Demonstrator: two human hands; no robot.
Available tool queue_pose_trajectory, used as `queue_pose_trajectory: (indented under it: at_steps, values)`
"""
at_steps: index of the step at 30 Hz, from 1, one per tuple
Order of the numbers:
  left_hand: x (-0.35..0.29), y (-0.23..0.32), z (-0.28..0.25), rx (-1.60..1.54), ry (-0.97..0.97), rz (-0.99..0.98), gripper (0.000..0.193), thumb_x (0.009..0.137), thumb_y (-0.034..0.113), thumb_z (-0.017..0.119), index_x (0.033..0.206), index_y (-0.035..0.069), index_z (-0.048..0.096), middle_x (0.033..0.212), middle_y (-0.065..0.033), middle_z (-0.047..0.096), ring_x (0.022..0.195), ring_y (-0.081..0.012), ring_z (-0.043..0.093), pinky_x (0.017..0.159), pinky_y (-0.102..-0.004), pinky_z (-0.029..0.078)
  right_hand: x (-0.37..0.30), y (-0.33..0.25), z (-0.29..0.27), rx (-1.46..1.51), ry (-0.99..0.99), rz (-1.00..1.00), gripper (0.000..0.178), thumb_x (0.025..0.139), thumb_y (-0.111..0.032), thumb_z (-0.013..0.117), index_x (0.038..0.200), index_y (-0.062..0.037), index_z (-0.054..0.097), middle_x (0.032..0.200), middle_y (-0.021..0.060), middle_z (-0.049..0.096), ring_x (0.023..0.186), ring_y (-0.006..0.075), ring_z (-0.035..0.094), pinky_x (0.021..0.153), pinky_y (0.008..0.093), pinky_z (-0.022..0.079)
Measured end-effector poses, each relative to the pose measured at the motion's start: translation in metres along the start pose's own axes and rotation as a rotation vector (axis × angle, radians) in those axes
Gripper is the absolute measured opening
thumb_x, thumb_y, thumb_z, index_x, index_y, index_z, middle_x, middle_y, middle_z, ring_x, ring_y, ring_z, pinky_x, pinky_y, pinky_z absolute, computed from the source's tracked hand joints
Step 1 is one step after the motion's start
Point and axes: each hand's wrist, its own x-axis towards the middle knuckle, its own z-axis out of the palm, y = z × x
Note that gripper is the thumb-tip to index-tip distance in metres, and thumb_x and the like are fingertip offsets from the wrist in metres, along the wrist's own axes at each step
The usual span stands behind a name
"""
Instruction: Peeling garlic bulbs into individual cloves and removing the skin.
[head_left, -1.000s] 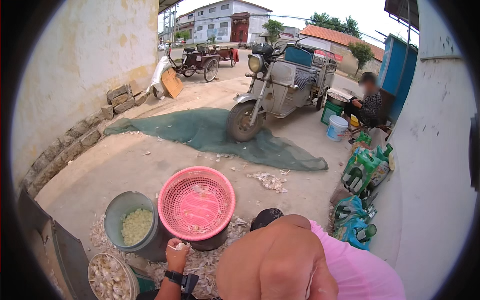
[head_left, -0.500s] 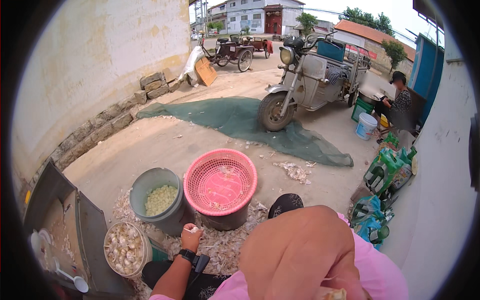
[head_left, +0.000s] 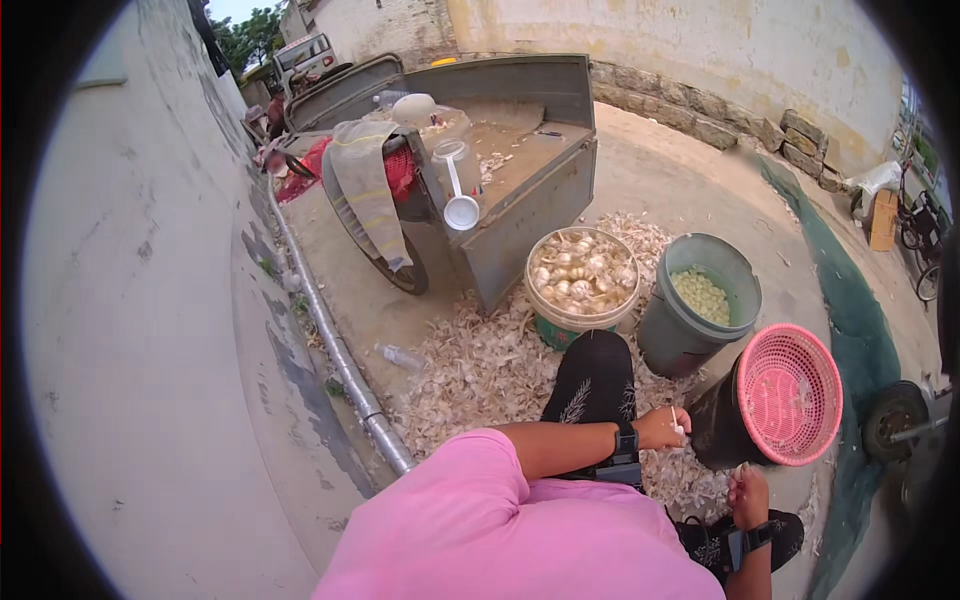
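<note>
My left hand (head_left: 657, 428) is closed on a whitish piece of garlic (head_left: 680, 430) with a thin pale stem, beside the black bucket (head_left: 718, 425). Just to the right and nearer to me, my right hand (head_left: 748, 496) is also closed, its fingers pressed together. Whatever it may hold is too small to make out. A pink perforated basket (head_left: 792, 457) rests on top of the black bucket, with a few skins inside. Farther left stands a grey bucket (head_left: 668, 335) with pale peeled cloves (head_left: 702, 295). Beyond my left knee, a cream and green tub (head_left: 562, 332) is full of whole garlic bulbs (head_left: 582, 268).
Garlic skins (head_left: 480, 380) cover the ground around my legs. A metal cart (head_left: 530, 215) stands ahead with a white ladle (head_left: 461, 211) and a grey cloth (head_left: 362, 180) on it. A silver pipe (head_left: 335, 340) runs along the left wall. Green netting (head_left: 850, 300) lies at right.
The view has swung left, bringing the cart and left wall into sight. My right hand, earlier raised close to the camera, is now low beside the black bucket. My left hand still holds garlic.
</note>
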Motion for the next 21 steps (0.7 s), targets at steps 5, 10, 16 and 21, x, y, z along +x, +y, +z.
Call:
queue_pose_trajectory:
  at_steps: [5,10,16,21]
  values:
    - [0.013,-0.032,-0.001,0.226,0.131,0.011,0.024,0.061,0.007,0.064,0.083,0.008,0.054,0.063,-0.0034,0.056,0.047,-0.0111,0.051,0.04,-0.0265,0.04,0.069,0.084,-0.069,0.241,-0.044,0.452,0.028,0.084,-0.042,0.047,0.077,-0.0152,0.049,0.059,-0.0013,0.047,0.041,0.0108,0.04,0.036,0.023,0.031]
    - [0.031,-0.068,-0.002,0.333,0.094,0.113,0.025,0.06,0.008,0.065,0.083,0.01,0.054,0.063,-0.0028,0.056,0.047,-0.0108,0.052,0.041,-0.0267,0.042,0.093,0.084,-0.06,0.161,-0.08,0.326,0.025,0.085,-0.038,0.046,0.078,-0.014,0.049,0.061,-0.0007,0.047,0.043,0.0114,0.041,0.037,0.0243,0.033]
    - [0.024,-0.066,0.02,0.241,0.085,0.217,0.044,0.062,0.01,0.07,0.102,0.009,0.051,0.067,-0.0054,0.057,0.051,-0.0126,0.054,0.044,-0.0288,0.045,0.058,0.062,0.009,0.049,-0.33,0.087,0.016,0.084,-0.026,0.049,0.086,-0.0105,0.05,0.066,0.0001,0.049,0.048,0.0096,0.045,0.042,0.0214,0.037]
    - [0.003,-0.037,0.04,0.438,-0.066,0.275,0.045,0.068,0.016,0.067,0.11,0.01,0.052,0.069,-0.0074,0.06,0.054,-0.0148,0.056,0.047,-0.0278,0.045,0.038,0.05,0.049,0.194,-0.468,0.054,0.017,0.087,-0.024,0.048,0.096,-0.0093,0.047,0.068,-0.0022,0.048,0.053,0.0069,0.047,0.046,0.0186,0.039]
